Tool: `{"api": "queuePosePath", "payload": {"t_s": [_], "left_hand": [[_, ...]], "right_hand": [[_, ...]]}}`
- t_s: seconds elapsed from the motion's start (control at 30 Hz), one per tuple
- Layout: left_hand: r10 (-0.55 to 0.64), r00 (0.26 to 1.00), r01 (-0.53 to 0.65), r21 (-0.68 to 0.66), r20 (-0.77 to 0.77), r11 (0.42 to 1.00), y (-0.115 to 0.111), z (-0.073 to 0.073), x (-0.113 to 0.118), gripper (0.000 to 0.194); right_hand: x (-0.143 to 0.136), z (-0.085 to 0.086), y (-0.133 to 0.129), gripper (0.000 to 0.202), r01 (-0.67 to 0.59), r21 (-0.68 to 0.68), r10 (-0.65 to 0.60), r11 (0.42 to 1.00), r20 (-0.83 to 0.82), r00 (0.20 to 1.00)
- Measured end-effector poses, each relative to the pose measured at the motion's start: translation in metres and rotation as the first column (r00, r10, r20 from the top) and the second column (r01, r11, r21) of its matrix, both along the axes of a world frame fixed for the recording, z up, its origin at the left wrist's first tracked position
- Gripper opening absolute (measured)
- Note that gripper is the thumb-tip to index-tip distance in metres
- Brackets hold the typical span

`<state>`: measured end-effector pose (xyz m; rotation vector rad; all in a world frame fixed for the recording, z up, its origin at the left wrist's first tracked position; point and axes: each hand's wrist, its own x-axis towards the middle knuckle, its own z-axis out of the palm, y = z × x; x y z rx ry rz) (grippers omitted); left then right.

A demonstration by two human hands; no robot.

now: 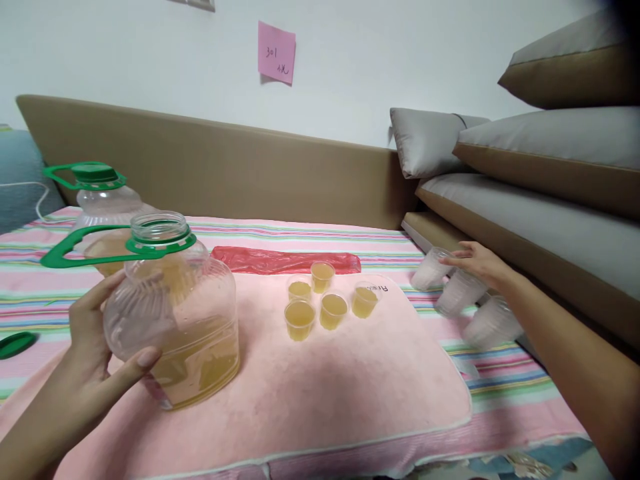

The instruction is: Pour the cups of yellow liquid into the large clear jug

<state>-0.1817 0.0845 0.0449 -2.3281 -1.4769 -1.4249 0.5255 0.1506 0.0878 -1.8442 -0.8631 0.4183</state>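
Observation:
My left hand (103,357) grips the side of an uncapped clear plastic jug (200,333), which has a green carry handle and yellowish liquid in its lower part. The jug stands upright on a pink cloth (370,393). Several small clear cups (333,311) of yellow liquid are grouped to the jug's right on the same cloth. At the right, my right hand (475,262) reaches over stacks of empty plastic cups (461,292). Its fingertips are at the farthest stack (430,267); whether they pinch a cup I cannot make out.
Behind the held jug is a second jug (107,207) with a green cap. A loose green cap (17,345) lies at far left. A red plastic bag (285,261) stretches behind the cups. Grey-brown cushions (550,193) are piled at right, beside a brown backrest (240,167).

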Motion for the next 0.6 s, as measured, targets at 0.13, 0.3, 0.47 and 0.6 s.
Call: {"api": "queuePosePath", "payload": {"t_s": [0.13,0.3,0.47,0.6], "left_hand": [[-0.001,1.000,0.001,-0.013,0.002,1.000,-0.001,-0.001,0.000,0.092],[-0.003,1.000,0.004,-0.045,0.013,0.999,-0.002,-0.001,0.000,0.094],[-0.008,1.000,0.008,-0.027,0.008,1.000,0.000,-0.001,0.000,0.096],[-0.015,1.000,0.016,-0.014,0.007,1.000,0.003,0.000,0.000,0.094]], "right_hand": [[-0.002,-0.001,0.001,0.066,0.006,0.002,-0.006,1.000,0.001,1.000],[-0.007,0.001,-0.002,0.068,-0.012,0.009,0.012,1.000,0.024,1.000],[-0.012,0.026,-0.019,0.063,0.033,0.131,-0.047,0.991,0.105,0.993],[-0.045,0.042,-0.061,0.046,0.008,0.370,-0.080,0.929,0.179,0.981]]}}
